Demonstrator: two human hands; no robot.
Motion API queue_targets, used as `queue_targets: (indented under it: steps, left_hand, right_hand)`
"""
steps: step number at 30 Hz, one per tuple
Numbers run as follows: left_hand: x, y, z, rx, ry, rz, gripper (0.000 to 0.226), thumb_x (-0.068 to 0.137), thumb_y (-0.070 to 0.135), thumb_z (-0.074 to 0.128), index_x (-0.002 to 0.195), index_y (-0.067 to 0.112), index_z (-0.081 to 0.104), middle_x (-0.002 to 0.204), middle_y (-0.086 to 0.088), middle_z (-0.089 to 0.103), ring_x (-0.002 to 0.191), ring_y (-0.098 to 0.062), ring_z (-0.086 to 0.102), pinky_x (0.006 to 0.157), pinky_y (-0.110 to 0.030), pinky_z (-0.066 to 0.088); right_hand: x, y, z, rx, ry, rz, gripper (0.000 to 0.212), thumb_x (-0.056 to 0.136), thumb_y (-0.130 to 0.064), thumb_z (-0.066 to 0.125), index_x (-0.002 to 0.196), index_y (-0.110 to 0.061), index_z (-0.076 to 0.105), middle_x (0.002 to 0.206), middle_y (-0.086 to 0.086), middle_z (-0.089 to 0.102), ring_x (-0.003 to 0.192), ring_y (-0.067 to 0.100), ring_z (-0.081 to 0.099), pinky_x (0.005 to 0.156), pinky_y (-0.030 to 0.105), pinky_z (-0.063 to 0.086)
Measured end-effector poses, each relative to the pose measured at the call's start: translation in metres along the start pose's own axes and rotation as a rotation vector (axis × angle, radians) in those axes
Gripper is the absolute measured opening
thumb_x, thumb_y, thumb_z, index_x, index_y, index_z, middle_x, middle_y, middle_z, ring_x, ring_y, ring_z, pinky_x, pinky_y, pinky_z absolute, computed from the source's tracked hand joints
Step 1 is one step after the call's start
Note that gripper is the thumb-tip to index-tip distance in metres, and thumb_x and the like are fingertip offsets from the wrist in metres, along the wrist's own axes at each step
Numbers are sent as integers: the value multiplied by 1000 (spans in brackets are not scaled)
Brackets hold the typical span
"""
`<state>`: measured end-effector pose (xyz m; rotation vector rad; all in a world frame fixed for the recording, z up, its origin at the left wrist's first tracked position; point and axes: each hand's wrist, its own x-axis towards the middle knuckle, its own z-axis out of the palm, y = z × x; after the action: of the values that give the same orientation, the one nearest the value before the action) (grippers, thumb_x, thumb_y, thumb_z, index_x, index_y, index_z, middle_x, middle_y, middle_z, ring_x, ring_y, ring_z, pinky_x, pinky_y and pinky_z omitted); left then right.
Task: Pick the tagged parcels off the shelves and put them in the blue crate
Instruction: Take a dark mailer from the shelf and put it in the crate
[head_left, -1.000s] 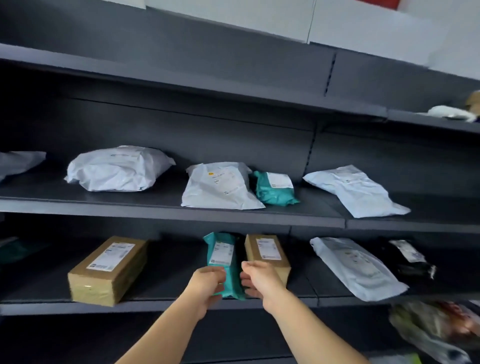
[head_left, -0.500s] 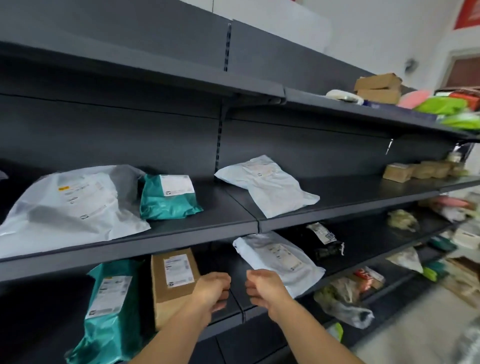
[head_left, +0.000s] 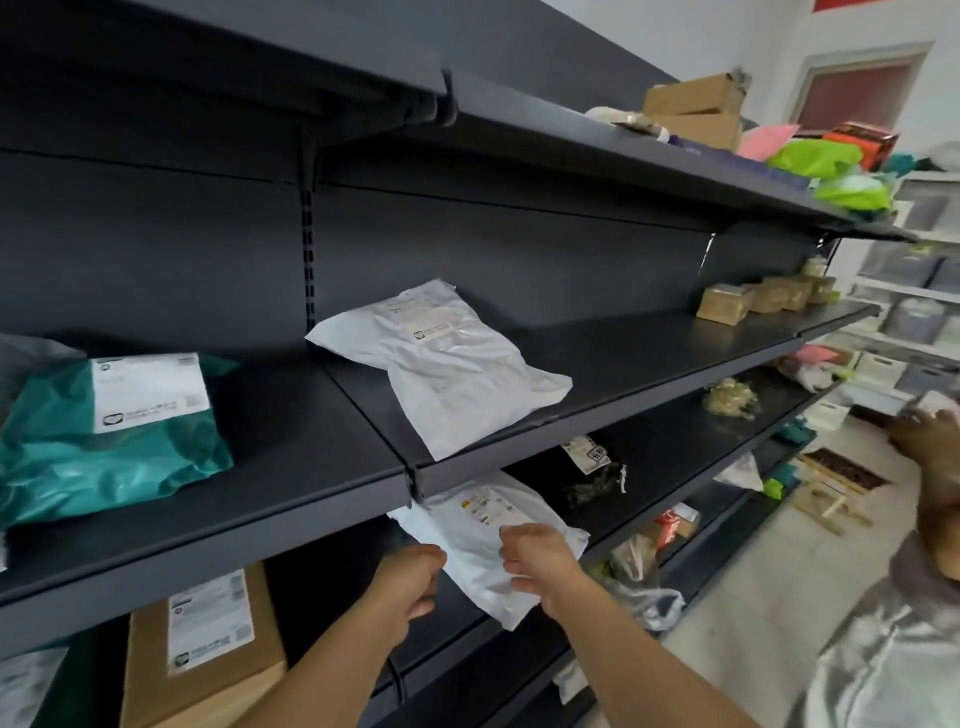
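A white tagged parcel (head_left: 480, 519) lies on the lower shelf, its near end sticking out over the shelf edge. My right hand (head_left: 537, 556) rests on top of it with the fingers slightly apart; no grip shows. My left hand (head_left: 410, 582) hovers just left of the parcel with curled fingers, holding nothing. On the shelf above lie another white tagged parcel (head_left: 452, 369) and a teal tagged parcel (head_left: 104, 452). A brown tagged box (head_left: 208, 654) stands at the lower left. The blue crate is not in view.
A black tagged parcel (head_left: 592, 467) lies further right on the lower shelf. The middle shelf's front edge (head_left: 519, 447) hangs just above my hands. Another person in a grey top (head_left: 883, 654) stands close at the right. Boxes and bags fill the far shelves.
The view has swung right along the shelves. My hands have left the teal parcel and brown box and moved to the white parcel, where the right hand now lies on it.
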<state>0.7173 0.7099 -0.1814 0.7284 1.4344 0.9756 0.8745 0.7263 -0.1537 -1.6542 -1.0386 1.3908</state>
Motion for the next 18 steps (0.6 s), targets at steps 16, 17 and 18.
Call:
queue_targets:
  steps: [16, 17, 18]
  left_hand:
    - [104, -25, 86, 79, 346, -106, 42, 88, 12, 60, 127, -1, 52, 96, -16, 57, 71, -20, 47, 68, -29, 39]
    - [107, -28, 89, 76, 370, -109, 46, 86, 14, 61, 128, 0, 50, 95, -17, 58, 71, -20, 46, 64, -28, 38]
    - [110, -30, 92, 72, 386, -117, 48, 85, 15, 61, 129, 1, 48, 93, -14, 56, 73, -20, 48, 63, -28, 38]
  right_hand:
    - [174, 2, -84, -361, -154, -41, 19, 91, -16, 55, 72, -15, 58, 82, 2, 53, 86, 18, 49, 76, 26, 42]
    - [184, 5, -87, -407, -180, -53, 19, 92, -14, 54, 75, -10, 59, 83, 4, 50, 82, 16, 47, 72, 22, 39]
    - [194, 10, -89, -446, -202, -60, 20, 92, -13, 52, 74, -6, 58, 81, 6, 46, 75, 15, 45, 65, 21, 36]
